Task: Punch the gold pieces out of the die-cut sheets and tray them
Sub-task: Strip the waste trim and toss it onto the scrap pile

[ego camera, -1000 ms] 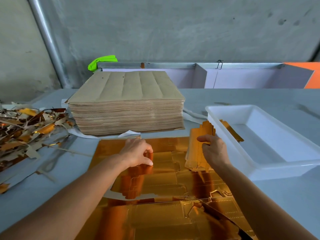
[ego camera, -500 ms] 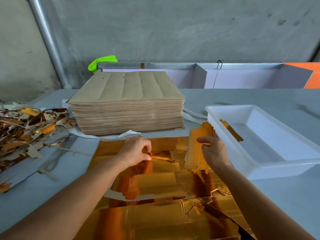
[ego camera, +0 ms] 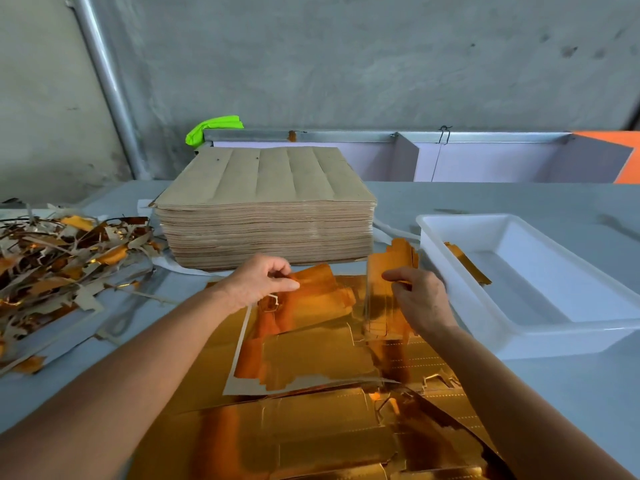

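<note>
Small print-finishing or packaging workshop. Bare concrete wall (ego camera: 346,64) with a metal pipe (ego camera: 104,84) behind a grey worktop (ego camera: 519,199). Tall stack of brown sheets (ego camera: 266,220) at its far middle, offcut scrap heap (ego camera: 59,258) at the left edge, white tray (ego camera: 540,337) at the right edge.

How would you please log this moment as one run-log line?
left hand: pulling a gold piece up off the sheet | right hand: holding punched pieces | tray: one gold strip inside
</note>
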`<state>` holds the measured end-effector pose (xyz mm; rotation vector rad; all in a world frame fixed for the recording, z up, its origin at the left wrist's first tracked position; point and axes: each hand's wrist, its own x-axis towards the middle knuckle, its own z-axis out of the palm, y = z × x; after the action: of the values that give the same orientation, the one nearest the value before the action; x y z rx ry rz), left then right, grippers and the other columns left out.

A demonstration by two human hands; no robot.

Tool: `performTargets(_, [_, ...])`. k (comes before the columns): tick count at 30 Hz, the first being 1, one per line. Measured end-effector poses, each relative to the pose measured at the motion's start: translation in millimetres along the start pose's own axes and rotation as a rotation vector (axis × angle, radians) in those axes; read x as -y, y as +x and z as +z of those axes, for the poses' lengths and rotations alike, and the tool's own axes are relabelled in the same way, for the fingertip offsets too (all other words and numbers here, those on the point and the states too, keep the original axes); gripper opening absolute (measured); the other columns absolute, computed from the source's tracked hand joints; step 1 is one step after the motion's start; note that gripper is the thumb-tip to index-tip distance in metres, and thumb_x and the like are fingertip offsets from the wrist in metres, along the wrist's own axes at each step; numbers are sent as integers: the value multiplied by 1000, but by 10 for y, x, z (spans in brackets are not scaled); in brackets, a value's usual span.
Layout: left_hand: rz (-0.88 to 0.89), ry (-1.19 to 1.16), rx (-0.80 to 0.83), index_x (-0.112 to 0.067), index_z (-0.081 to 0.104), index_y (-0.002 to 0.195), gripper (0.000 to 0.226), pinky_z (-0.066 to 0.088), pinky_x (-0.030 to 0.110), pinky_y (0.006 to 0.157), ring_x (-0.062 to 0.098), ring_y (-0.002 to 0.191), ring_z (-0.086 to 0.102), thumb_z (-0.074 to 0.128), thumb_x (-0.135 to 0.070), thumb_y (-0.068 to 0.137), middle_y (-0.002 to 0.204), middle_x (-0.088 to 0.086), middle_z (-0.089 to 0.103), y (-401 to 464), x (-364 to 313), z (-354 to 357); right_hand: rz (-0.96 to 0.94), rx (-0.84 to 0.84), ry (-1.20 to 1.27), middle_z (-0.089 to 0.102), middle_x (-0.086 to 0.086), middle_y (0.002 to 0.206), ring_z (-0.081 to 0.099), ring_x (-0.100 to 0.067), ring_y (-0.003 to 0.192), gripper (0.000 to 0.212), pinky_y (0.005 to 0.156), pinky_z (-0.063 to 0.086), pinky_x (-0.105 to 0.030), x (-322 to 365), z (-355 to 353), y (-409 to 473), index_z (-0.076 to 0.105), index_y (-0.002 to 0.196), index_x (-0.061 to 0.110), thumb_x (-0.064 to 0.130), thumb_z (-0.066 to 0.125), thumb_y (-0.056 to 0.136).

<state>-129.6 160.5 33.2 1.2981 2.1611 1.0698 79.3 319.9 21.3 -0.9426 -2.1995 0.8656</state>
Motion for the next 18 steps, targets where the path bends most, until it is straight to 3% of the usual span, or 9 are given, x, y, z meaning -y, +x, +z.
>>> performTargets(2, [-3,-47,-5,-13,65,78,7,44,15,63,6,71,58,71,-11,83,77,-2,63,-3,-38,24,-55,41,-21,66,-3,114,58,-13,102,25,80,42,-13,81,36,-26,68,114,11,9,50,97])
performTargets(4, [-3,-102,-13,-15,64,77,9,45,16,64,7,73,58,71,-10,82,79,-1,63,1,-58,59,-80,84,17,65,-1,90,57,-12,82,21,64,40,-6,171,83,-66,69,99,10,19,50,98])
performTargets(5, [0,-133,-18,-14,64,77,9,46,19,66,9,74,58,70,-10,82,80,1,63,7,-64,78,-69,114,91,62,-3,76,55,-15,71,28,56,41,-8,218,109,-91,67,87,9,26,48,99])
performTargets(7, [6,-182,-31,-15,65,78,8,46,22,69,11,77,58,71,-11,82,81,2,64,14,-80,117,-38,187,259,53,-10,63,48,-23,59,46,56,44,-25,294,160,-132,58,73,5,42,46,96])
performTargets(9, [18,-204,-48,-18,65,76,10,45,25,71,11,76,58,71,-12,81,78,-1,64,31,-84,152,-43,250,332,51,4,62,46,-10,57,36,58,38,-20,335,232,-174,56,73,19,50,55,89])
performTargets(11, [33,-188,-52,-21,65,74,13,45,25,70,10,74,59,72,-12,81,75,-4,65,44,-85,149,-18,268,379,52,21,61,47,3,58,16,59,36,-12,341,313,-176,61,75,27,38,70,83])
performTargets(14, [48,-32,-15,-24,66,77,15,46,25,75,8,78,60,77,-14,77,80,-7,66,35,-58,45,17,211,365,63,13,63,54,-5,62,11,62,45,-19,300,379,-126,71,73,18,18,71,84])
performTargets(18, [61,376,52,-30,65,87,27,36,27,79,-5,78,47,84,-26,67,80,-21,54,-8,3,-138,74,210,399,61,10,61,53,-7,63,17,63,44,-24,258,425,-118,71,69,23,17,69,85])
